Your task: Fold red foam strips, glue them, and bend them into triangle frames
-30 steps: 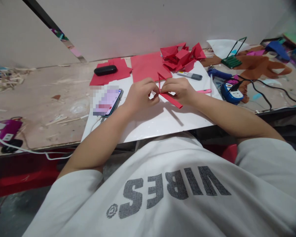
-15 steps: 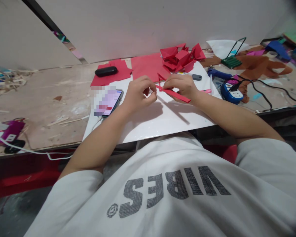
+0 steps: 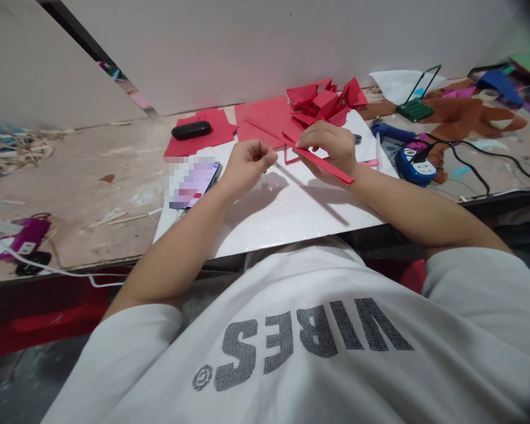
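Note:
My right hand (image 3: 331, 146) grips a folded red paper piece (image 3: 333, 169) above the white board. One long strip of it slants down toward my right wrist, and a narrow loop-like part shows at its left side. My left hand (image 3: 248, 166) is a little to the left, apart from the paper. Its thumb and fingertips are pinched together; whatever may be between them is too small to make out. Under both hands lies the white board (image 3: 256, 227), with their shadows on it.
A phone (image 3: 198, 182) lies left of my left hand. Behind are red sheets (image 3: 265, 112), a black case (image 3: 191, 129) and a pile of folded red pieces (image 3: 324, 103). At right are a blue power socket (image 3: 417, 166) with cables and a green stand (image 3: 415, 109). A purple socket (image 3: 24, 235) sits at left.
My left hand has drawn slightly left, away from the red paper, and its fingertips have closed tighter. My right hand has shifted a little right and up with the paper.

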`<state>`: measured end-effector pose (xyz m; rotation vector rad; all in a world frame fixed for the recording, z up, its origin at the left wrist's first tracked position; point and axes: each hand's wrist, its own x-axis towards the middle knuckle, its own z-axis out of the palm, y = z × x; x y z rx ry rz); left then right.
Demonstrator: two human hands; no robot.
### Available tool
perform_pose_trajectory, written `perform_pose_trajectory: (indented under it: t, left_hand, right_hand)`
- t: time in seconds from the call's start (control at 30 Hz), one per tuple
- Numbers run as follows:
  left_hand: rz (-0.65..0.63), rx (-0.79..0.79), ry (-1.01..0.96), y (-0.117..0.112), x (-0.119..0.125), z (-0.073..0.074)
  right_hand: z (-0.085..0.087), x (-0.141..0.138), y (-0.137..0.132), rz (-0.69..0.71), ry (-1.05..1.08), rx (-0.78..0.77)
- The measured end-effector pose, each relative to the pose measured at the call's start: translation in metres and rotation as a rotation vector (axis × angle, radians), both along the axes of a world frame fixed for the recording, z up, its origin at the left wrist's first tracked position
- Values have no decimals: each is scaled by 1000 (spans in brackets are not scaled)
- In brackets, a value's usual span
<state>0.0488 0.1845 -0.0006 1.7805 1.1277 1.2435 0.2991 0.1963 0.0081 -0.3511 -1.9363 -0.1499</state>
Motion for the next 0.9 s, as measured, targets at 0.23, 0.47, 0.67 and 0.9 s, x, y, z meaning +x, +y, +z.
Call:
perform_pose_trajectory:
  t: [0.23, 0.47, 0.67, 0.9]
  left_hand:
    - [-85, -147, -204, 0, 7, 0]
    - [-113, -295, -567, -11, 21, 7]
    - [-140, -253, -693, -20, 25, 16]
    - [-210, -303, -777, -32, 24, 23]
  right_hand:
    - [-1, -2, -5, 70, 57, -76]
    - [-3, -9, -14, 135, 177, -558]
    - [8, -11, -23, 258, 171, -686]
    - [11, -12, -25, 469, 257, -811]
